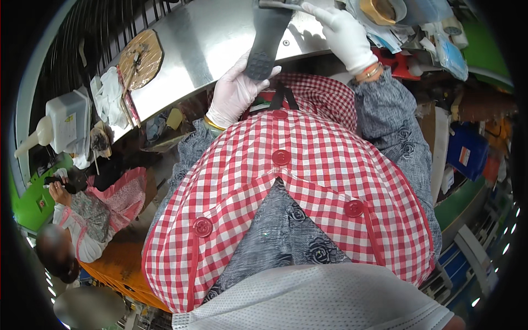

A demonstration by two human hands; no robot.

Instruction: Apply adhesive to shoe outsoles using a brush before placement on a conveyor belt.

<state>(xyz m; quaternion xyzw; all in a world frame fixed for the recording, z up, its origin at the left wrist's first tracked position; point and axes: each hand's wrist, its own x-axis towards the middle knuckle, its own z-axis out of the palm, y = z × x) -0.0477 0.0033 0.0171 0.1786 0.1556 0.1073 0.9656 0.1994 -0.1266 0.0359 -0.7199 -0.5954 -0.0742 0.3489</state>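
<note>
- Nearest is the red-and-white checked apron (341,159) with large red buttons, above a white mesh fabric (308,294) at the lower edge.
- Beyond the apron, the left hand (234,91), in a white glove, holds the studded near end of a dark sole (267,47), with digits on both sides of it; a yellow band (214,123) circles that wrist.
- The dark sole is over the front of the metal bench (198,33), left of the right hand, its far end at the upper edge of view.
- The right hand (349,41), also gloved, grips a slim tool (279,5), which crosses the sole's far end; whether they touch, I cannot tell.
- Left on the bench are a brown rounded board (146,52) with thin sticks on it and, just beside it, crumpled white cloth (110,99); a pale plastic container (69,124) is further left.
- To the right are a tan bowl (379,11), a blue face mask (451,52) and, lower, a blue box (467,151).
- Well apart at left, a co-worker (91,231) holds something dark.
</note>
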